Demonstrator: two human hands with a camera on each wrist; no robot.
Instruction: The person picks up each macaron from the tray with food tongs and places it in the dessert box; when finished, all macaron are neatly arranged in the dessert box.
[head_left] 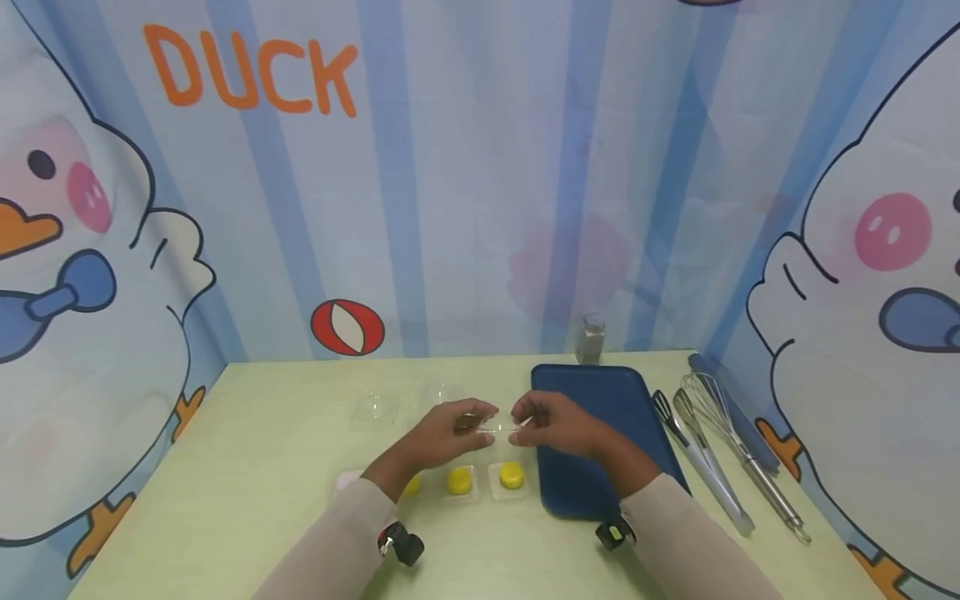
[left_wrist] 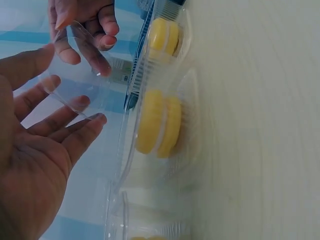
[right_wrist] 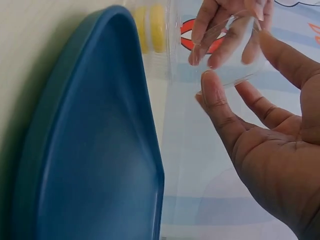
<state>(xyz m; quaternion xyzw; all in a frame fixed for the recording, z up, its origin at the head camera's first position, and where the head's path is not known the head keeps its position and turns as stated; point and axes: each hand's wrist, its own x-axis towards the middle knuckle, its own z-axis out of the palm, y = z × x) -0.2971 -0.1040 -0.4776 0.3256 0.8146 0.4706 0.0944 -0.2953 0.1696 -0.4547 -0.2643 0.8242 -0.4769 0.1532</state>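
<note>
Between both hands is a small, square clear plastic lid [left_wrist: 75, 75], raised above the table. My left hand [head_left: 442, 433] pinches its left side between thumb and fingers, and my right hand [head_left: 566, 427] holds the opposite side the same way. Below the hands, a row of clear plastic boxes stands on the table. A yellow macaron [head_left: 512, 475] sits in the rightmost one, with another yellow macaron [head_left: 460, 480] beside it. A third yellow macaron [head_left: 411, 485] is partly hidden by the left wrist, and a pale pink piece [head_left: 347, 480] shows past the left forearm.
A dark blue tray [head_left: 592, 387] lies under the right forearm. Right of it are tongs [head_left: 708, 467], a whisk [head_left: 757, 475] and a blue-grey strip [head_left: 738, 417]. A glass shaker [head_left: 591, 340] stands behind the tray. Another clear plastic piece [head_left: 374, 408] lies back left.
</note>
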